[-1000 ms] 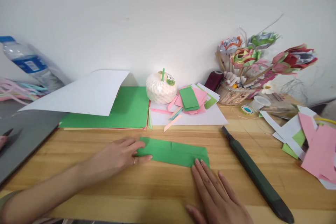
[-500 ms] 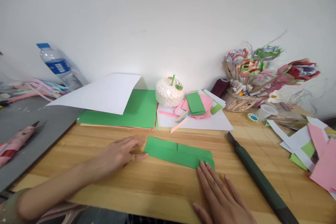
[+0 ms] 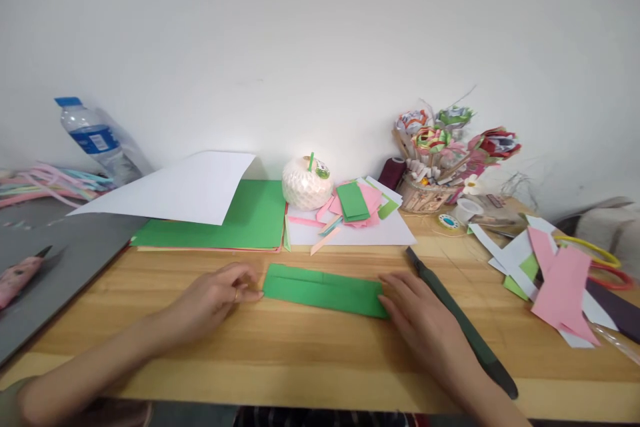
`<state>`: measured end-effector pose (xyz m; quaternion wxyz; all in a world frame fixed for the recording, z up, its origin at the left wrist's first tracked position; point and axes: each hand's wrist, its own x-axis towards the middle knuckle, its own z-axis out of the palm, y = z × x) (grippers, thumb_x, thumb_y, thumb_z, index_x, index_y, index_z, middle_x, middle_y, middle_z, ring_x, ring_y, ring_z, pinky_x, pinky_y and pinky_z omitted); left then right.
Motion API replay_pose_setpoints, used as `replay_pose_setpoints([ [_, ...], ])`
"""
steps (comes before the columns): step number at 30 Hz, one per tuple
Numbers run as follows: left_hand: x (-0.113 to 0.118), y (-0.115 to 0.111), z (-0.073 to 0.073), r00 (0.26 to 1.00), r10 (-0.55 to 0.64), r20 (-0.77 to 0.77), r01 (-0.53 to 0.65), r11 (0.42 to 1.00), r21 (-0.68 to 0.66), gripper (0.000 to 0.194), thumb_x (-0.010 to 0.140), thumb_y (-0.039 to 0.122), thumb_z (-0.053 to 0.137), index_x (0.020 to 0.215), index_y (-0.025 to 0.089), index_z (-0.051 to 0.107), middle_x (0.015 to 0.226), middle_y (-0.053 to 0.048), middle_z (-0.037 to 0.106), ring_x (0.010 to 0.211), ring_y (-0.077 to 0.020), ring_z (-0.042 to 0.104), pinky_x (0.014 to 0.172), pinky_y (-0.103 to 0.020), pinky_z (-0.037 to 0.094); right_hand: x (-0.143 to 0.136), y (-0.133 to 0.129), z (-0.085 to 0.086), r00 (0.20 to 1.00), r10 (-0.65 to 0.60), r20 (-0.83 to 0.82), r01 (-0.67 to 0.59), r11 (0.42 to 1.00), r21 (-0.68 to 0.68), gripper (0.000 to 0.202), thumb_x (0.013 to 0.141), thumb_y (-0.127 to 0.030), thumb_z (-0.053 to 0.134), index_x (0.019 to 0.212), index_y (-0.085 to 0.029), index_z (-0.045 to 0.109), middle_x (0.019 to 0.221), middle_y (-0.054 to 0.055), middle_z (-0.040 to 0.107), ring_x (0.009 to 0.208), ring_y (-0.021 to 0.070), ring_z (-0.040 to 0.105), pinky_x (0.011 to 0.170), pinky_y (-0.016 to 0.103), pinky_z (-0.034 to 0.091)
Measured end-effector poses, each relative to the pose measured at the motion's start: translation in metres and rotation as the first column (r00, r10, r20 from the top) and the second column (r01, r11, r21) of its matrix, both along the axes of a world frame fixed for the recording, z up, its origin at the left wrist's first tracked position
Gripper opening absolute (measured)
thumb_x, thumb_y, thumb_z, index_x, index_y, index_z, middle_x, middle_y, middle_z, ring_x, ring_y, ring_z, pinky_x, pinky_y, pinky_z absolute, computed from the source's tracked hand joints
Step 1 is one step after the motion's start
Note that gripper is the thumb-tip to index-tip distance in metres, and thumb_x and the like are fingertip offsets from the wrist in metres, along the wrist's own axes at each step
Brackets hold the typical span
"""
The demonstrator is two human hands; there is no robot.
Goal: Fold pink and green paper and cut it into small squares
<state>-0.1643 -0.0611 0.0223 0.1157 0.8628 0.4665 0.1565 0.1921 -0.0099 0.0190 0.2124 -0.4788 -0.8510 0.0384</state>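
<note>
A folded strip of green paper (image 3: 323,292) lies on the wooden table in front of me, with creases running along its upper part. At its left end my left hand (image 3: 217,297) has curled fingers, the thumb tip against the lower left corner. My right hand (image 3: 420,310) grips the right end, its thumb and fingertips on the short edge; the other fingers curl out of sight. Just right of that hand, and partly behind its forearm, a long dark green tool with a slim black tip (image 3: 465,323) rests on the table.
Behind the strip sit green sheets (image 3: 260,213) under a white sheet (image 3: 175,190), a white textured ball (image 3: 306,187) and small green folded papers (image 3: 352,202). Paper flowers stand in a basket (image 3: 425,195). Pink scraps (image 3: 563,287) lie right; a bottle (image 3: 95,140) leans left.
My right hand has gone from lying flat on the strip's lower right corner to gripping its right end. My left hand stays by the left end. The view has shifted slightly.
</note>
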Motion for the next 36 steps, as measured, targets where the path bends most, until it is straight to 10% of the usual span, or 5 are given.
replay_pose_setpoints([
  [4,0.009,0.013,0.003,0.997,-0.008,0.073,-0.001,0.992,0.127,0.036,0.087,0.007,0.033,0.086,0.021,0.066,0.106,-0.005,0.056,0.096,-0.0144,0.055,0.079,-0.026,0.044,-0.01,0.027,0.01,0.999,0.037,-0.025,-0.042,0.962,-0.271,0.022,0.075,-0.016,0.052,0.095,-0.02,0.06,0.096,0.006,0.062,0.09,0.0193,0.059,0.078,0.033,0.047],
  [8,0.023,0.021,0.001,0.998,0.034,0.047,-0.038,0.995,0.097,0.035,0.088,0.02,0.044,0.123,0.023,0.049,0.125,-0.008,0.05,0.114,-0.0196,0.047,0.093,-0.036,0.042,-0.018,0.033,0.015,0.998,0.046,-0.053,-0.063,0.921,-0.384,0.014,0.07,-0.012,0.052,0.079,-0.021,0.059,0.069,-0.002,0.061,0.063,0.0132,0.057,0.056,0.023,0.042],
  [18,0.031,0.024,0.0,0.998,0.049,-0.035,-0.052,0.995,-0.083,0.034,0.076,0.015,0.062,0.11,0.023,0.06,0.101,-0.003,0.061,0.1,-0.0196,0.055,0.083,-0.031,0.046,-0.005,0.056,0.032,0.963,-0.13,-0.237,-0.024,0.832,-0.555,0.035,0.08,-0.043,0.047,0.055,-0.019,0.052,0.051,-0.003,0.05,0.052,0.0116,0.05,0.05,0.024,0.039],
  [27,0.061,0.005,-0.003,0.972,0.201,0.119,-0.16,0.945,-0.286,0.041,0.074,0.011,0.057,0.114,0.022,0.056,0.087,0.001,0.06,0.07,-0.0121,0.057,0.064,-0.021,0.046,-0.029,0.142,0.059,0.872,-0.358,-0.334,0.107,0.805,-0.584,0.033,0.086,-0.036,0.053,0.114,-0.017,0.052,0.113,0.006,0.055,0.092,0.0172,0.058,0.077,0.038,0.049],
  [36,0.093,-0.002,0.016,0.976,-0.13,-0.175,0.124,0.991,-0.044,0.057,0.072,0.01,0.061,0.125,0.026,0.046,0.125,-0.009,0.049,0.11,-0.0268,0.048,0.088,-0.041,0.043,0.005,0.057,0.041,0.948,-0.235,-0.215,0.178,0.951,-0.254,0.038,0.085,-0.035,0.045,0.119,-0.018,0.052,0.102,0.008,0.063,0.088,0.0221,0.06,0.079,0.039,0.046],
])
